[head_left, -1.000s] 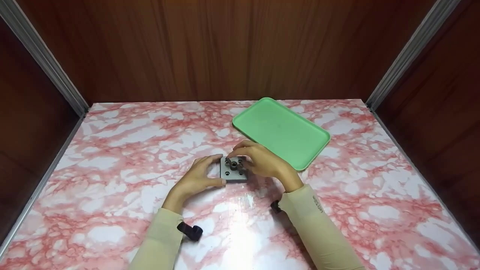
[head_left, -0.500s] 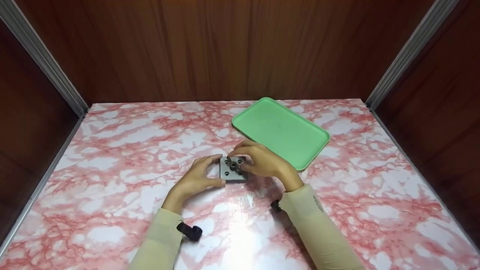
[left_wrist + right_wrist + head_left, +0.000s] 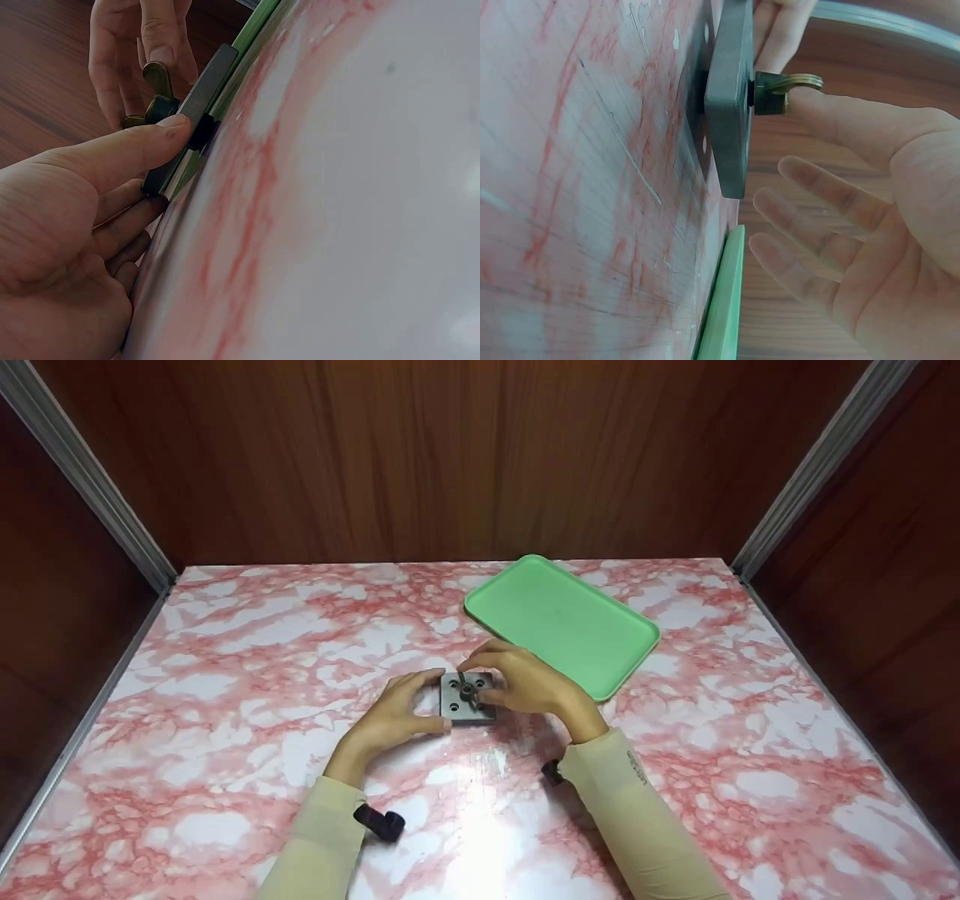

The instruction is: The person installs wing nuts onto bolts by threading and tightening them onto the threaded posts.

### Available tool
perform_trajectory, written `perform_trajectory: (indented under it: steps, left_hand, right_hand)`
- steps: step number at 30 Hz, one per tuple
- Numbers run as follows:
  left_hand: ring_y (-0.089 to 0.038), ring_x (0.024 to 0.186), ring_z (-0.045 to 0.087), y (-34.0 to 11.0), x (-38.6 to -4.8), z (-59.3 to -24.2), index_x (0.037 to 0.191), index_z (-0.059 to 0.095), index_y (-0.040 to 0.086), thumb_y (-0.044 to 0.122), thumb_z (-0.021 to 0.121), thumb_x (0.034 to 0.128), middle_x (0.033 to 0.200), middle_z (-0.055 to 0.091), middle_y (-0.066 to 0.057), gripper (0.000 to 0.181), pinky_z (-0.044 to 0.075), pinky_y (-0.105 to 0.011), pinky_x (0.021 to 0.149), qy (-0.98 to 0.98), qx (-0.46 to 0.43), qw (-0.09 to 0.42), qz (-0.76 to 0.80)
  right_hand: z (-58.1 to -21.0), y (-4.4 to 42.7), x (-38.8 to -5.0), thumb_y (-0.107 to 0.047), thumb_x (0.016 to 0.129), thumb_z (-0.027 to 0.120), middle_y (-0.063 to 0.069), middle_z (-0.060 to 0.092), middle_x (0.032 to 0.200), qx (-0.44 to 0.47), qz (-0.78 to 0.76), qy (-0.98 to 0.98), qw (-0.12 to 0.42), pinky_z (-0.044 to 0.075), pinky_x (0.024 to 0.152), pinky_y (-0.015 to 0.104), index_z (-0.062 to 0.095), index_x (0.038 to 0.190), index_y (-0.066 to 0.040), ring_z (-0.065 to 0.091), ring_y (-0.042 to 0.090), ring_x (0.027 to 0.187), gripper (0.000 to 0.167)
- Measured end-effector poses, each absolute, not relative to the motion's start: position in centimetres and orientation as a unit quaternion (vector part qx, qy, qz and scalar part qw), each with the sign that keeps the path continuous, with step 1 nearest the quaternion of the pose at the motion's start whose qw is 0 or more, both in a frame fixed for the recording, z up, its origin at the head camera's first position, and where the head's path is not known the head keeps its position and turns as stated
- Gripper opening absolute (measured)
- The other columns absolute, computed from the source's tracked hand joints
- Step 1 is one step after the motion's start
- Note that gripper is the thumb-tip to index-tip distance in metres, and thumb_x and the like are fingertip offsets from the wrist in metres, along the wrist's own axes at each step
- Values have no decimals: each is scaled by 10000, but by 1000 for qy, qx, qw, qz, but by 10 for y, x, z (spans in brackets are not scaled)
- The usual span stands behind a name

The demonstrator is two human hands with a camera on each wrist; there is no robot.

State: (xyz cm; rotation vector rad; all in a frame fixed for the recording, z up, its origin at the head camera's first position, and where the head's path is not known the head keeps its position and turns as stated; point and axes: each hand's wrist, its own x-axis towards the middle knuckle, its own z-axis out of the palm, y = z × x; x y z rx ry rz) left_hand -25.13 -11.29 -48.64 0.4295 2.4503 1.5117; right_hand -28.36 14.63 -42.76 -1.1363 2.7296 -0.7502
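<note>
Your left hand (image 3: 401, 711), thumb and fingers wide apart, grips the metal plate (image 3: 466, 716) by its edges. Your right hand (image 3: 529, 681) arches over it, thumb and finger pinching the wing nut (image 3: 468, 691) on top.

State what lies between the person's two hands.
The square metal plate with its wing nut lies between the left hand and right hand, as the head view shows.

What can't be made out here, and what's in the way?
Head view: lettering on the right sleeve, too small and blurred to read.
Head view: underside of the metal plate, hidden by its top.
Right wrist view: most of the left hand, cut off by the top edge.
Right wrist view: green tray, cut off below.
</note>
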Motion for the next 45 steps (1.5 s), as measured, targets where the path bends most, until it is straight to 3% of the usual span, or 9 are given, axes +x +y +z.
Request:
perform_trajectory:
  steps: [16, 45]
  left_hand:
    - [-314, 1525, 329, -113, -251, -486, 1599, 492, 186, 226, 914, 812, 1614, 453, -95, 893, 203, -542, 1290, 834, 145, 114, 520]
    - [-278, 1517, 337, -112, -251, -486, 1600, 490, 194, 196, 920, 803, 1601, 465, -65, 906, 206, -497, 1293, 832, 141, 117, 524]
  right_hand:
    - [-426, 146, -282, -183, 957, 806, 78, 615, 1406, -349, -245, 903, 56, 491, 1125, 472, 701, 1396, -143, 590, 268, 1317, 453]
    - [-430, 141, -281, -276, 891, 884, 64, 659, 1328, -322, -242, 915, 14, 530, 1055, 487, 737, 1278, -122, 647, 282, 1227, 442]
